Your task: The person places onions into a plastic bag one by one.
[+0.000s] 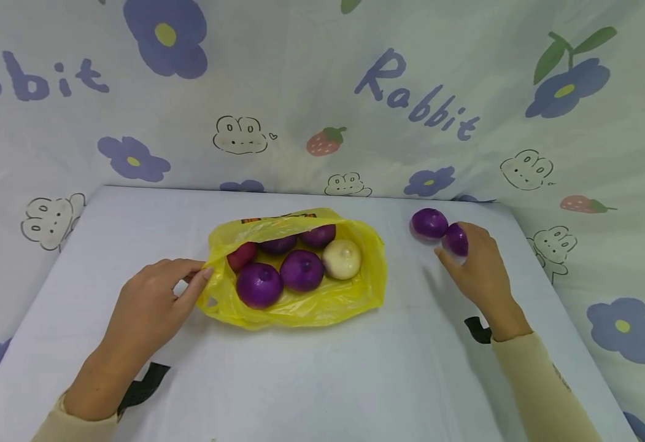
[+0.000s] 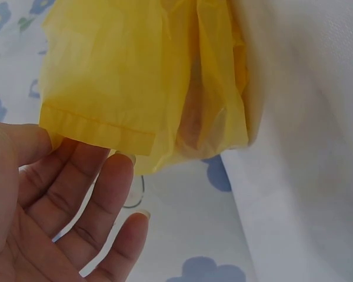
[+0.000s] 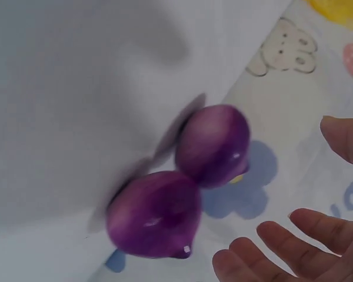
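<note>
On the near part of the white table (image 1: pixel 322 380), two cream sleeves reach forward. The left hand (image 1: pixel 151 307) pinches the rim of the yellow plastic bag (image 1: pixel 322 304) between thumb and fingers, holding its mouth open; in the left wrist view the fingers (image 2: pixel 100 200) lie under the bag's folded hem. The right hand (image 1: pixel 479 270) rests against a purple onion (image 1: pixel 457 239), its fingers apart and loosely curved, not plainly closed round it in the right wrist view. Just beyond, touching it, lies a second purple onion (image 1: pixel 429 223).

Judging by the layout, the emptying is early: two onions are out, while six things remain in the bag, namely four purple onions, a white onion (image 1: pixel 342 258) and something reddish (image 1: pixel 242 255) half under the rim. The onions look smooth, glossy and round with dimpled tops. Behind hangs a rabbit-print cloth (image 1: pixel 322 92).
</note>
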A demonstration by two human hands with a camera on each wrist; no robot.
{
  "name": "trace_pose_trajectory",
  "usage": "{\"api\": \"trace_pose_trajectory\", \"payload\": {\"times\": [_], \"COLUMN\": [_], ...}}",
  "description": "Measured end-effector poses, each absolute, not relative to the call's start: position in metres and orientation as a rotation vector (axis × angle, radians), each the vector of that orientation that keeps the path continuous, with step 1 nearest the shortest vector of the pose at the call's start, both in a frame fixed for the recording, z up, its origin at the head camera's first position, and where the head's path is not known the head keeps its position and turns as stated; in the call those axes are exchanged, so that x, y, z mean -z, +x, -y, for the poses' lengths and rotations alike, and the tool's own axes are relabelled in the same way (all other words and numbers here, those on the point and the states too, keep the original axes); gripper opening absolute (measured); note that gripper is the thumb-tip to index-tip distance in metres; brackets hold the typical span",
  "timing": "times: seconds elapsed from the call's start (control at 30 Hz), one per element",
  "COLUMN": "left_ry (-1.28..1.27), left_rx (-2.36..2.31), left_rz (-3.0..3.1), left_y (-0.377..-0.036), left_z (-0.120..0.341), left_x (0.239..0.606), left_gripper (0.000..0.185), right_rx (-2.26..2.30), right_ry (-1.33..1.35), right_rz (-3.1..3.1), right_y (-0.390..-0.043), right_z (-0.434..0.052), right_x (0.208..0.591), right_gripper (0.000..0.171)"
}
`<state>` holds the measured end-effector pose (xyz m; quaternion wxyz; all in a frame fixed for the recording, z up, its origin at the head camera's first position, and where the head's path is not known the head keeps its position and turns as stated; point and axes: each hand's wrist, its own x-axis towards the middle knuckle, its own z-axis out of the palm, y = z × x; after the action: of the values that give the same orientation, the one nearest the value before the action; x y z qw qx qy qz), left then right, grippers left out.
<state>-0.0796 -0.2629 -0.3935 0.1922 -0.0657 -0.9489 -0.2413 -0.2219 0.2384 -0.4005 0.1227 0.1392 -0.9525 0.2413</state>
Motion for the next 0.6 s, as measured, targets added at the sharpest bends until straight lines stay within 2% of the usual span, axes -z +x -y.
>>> {"api": "trace_pose_trajectory", "payload": {"times": [0.3,0.6], "left_ry": [-0.17,-0.174], "left_rx": [0.672,0.694], "left_rz": [2.685,2.672], "left_y": [-0.079,-0.079], "left_z": [0.262,0.263], "left_x": [0.393,0.394], "left_gripper": [0.019,0.02], "right_rx": [-0.632,-0.655], "right_ry": [0.178,0.083], "right_rz": [2.948,3.052], "right_y": [-0.243,-0.257], "right_z": [-0.261,-0.274], "right_x": [0.414,0.422], "right_gripper": [0.074,0.088]}}
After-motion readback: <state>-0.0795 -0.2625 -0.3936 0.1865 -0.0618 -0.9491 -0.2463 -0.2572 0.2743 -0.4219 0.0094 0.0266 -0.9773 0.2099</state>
